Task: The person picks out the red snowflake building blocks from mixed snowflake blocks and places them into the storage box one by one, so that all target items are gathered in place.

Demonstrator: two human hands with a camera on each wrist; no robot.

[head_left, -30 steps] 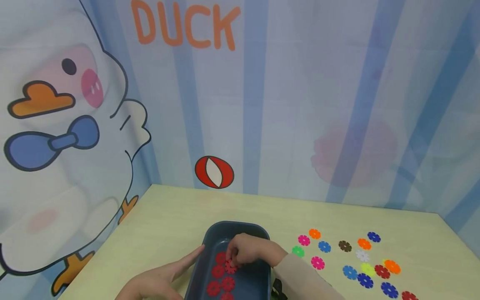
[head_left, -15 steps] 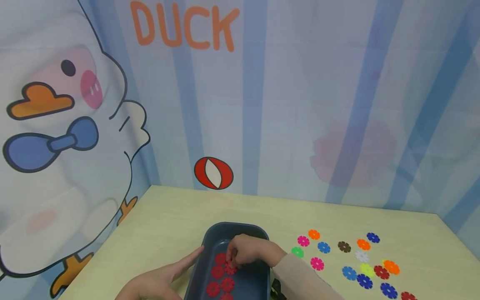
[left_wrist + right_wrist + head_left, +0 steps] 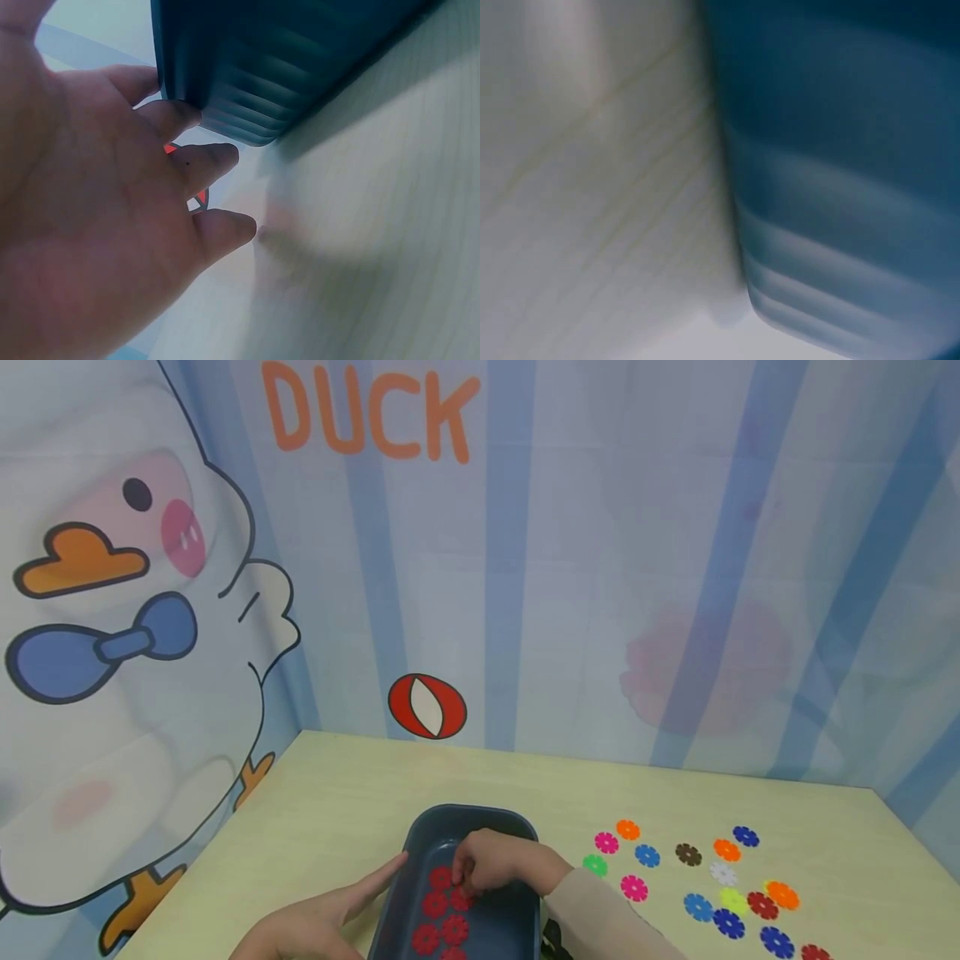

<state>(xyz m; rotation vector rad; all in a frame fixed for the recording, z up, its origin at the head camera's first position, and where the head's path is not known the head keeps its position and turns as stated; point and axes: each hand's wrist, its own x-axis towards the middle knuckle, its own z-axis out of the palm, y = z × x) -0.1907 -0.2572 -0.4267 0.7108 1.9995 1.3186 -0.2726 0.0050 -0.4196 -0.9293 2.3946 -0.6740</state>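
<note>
Inside the dark blue tray [image 3: 504, 927], red discs [image 3: 454, 930] are lying in two rough columns along the left half of the floor. The right hand [image 3: 491, 860] is bending over them from the right, its fingers curling down together and their tips touching the farthest disc of the right column; whether they are pinching it, I cannot tell, as the hand is hiding part of it and the right wrist view is showing only the tray's outer wall and the table. The left hand [image 3: 315, 920] is touching the tray's left side from outside, its fingers extending and spreading apart, the lower ones pointing clear of the wall.

To the right, on the pale yellow table [image 3: 360, 793], loose discs [image 3: 688, 854] of many colours are lying scattered, well apart from the left hand. Among them, an orange disc [image 3: 783, 895] is covering most of a yellow one. Beside the tray, a black thing [image 3: 553, 942] is showing partly under the pale sleeve [image 3: 607, 914]. Behind, a striped curtain [image 3: 600, 568] is hanging.
</note>
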